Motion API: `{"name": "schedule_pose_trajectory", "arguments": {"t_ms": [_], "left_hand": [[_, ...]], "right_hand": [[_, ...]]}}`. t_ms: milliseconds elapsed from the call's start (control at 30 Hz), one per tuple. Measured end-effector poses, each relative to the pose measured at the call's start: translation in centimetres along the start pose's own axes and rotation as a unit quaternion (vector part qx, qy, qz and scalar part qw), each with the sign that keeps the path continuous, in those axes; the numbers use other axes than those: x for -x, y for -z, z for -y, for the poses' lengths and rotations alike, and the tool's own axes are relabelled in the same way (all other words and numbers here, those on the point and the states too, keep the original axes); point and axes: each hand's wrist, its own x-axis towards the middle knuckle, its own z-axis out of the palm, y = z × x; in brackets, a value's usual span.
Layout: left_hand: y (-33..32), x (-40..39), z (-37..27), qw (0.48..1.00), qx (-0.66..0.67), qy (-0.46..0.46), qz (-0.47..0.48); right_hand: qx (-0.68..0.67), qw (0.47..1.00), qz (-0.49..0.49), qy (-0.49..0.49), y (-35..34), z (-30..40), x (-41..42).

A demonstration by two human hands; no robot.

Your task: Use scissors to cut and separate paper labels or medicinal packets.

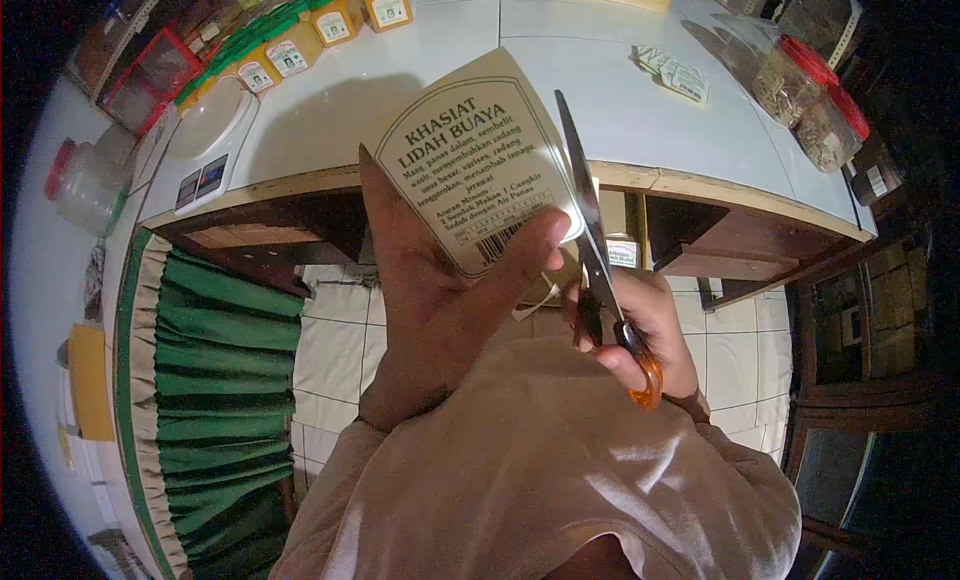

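My left hand (465,302) grips a cream paper label (472,160) with printed text, a ruled border and a barcode; the thumb presses on its lower right corner. In my right hand (645,317) is a pair of scissors (589,197) with orange handles, fingers through the loops. Its blades point up along the label's right edge. Whether the blades are parted, or paper lies between them, I cannot make out. Below the label, a curled strip of paper (541,302) shows between the hands.
Honey-coloured jars with green lids (289,47) line the table's (315,129) back left, near a white digital scale (214,141). Cut labels (679,73) lie at the right. Red-lidded jars (832,122) stand at the right edge. A green curtain (225,400) hangs below left.
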Motion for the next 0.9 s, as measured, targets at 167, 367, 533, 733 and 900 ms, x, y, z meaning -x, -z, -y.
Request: {"name": "schedule_pose_trajectory", "arguments": {"t_ms": [167, 367, 533, 733, 900], "left_hand": [[-0.10, 0.01, -0.33, 1.000, 0.007, 0.008, -0.012], [-0.05, 0.06, -0.17, 1.000, 0.022, -0.004, -0.013], [-0.04, -0.05, -0.24, 1.000, 0.022, 0.011, -0.018], [0.32, -0.04, -0.11, 1.000, 0.024, 0.006, -0.005], [0.11, -0.03, -0.25, 0.999, 0.023, 0.016, -0.020]], "right_hand": [[-0.018, 1.000, -0.019, -0.007, -0.28, 0.03, 0.09], [-0.006, 0.999, -0.027, -0.018, -0.34, 0.09, 0.12], [0.012, 0.999, -0.024, -0.022, -0.22, 0.13, 0.08], [0.022, 0.999, -0.030, -0.025, -0.32, 0.25, 0.16], [0.025, 0.999, -0.031, -0.025, -0.32, 0.12, 0.05]]}}
